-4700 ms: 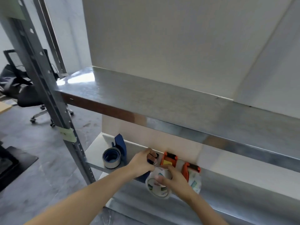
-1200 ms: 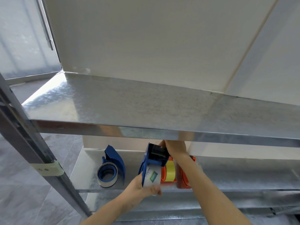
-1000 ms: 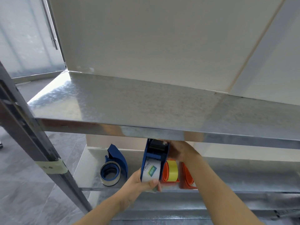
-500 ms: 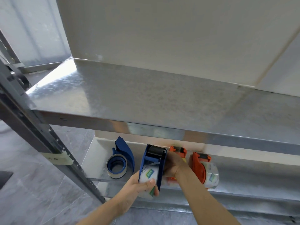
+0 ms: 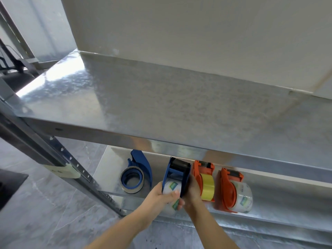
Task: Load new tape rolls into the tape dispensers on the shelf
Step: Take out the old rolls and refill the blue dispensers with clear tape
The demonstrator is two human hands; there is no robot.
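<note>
Clear tape roll (image 5: 170,188) being gripped by left hand (image 5: 159,197), blue dispenser (image 5: 177,174) being clasped by right hand (image 5: 193,192), at lower shelf (image 5: 273,205) front edge. Being flanked by second blue dispenser (image 5: 139,168), yellow-tape orange dispenser (image 5: 202,174), clear-tape orange dispenser (image 5: 229,189). Shelf rear being hidden by upper shelf (image 5: 179,108).

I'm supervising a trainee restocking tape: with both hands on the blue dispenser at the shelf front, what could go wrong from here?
1. The blue dispenser and its clear roll are held at the front edge of the lower shelf; if the left hand slips, they could drop to the floor.
2. The right hand is right beside the orange dispenser with yellow tape; a jerk could tip it.
</note>
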